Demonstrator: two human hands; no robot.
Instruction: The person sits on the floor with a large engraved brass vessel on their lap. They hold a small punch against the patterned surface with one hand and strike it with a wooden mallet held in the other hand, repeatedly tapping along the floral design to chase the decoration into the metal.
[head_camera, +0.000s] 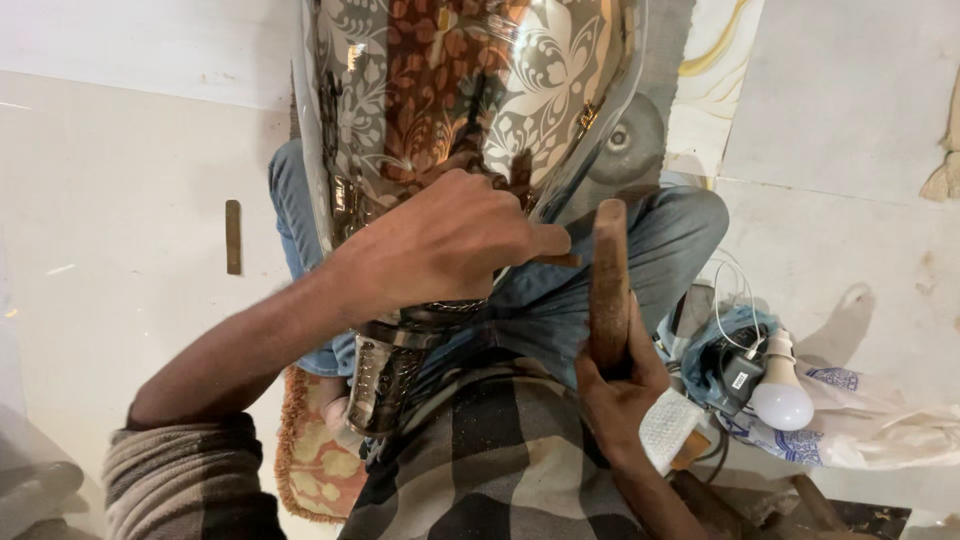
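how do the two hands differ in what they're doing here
The left hand is knuckles-up, pressed on the engraved metal vessel and pinching a thin tool; the right hand is wrapped around a wooden handle held upright. The left hand sits higher in the view, on the vessel; the right sits lower, beside it, clear of the metal. Both are bare and closed on a tool.
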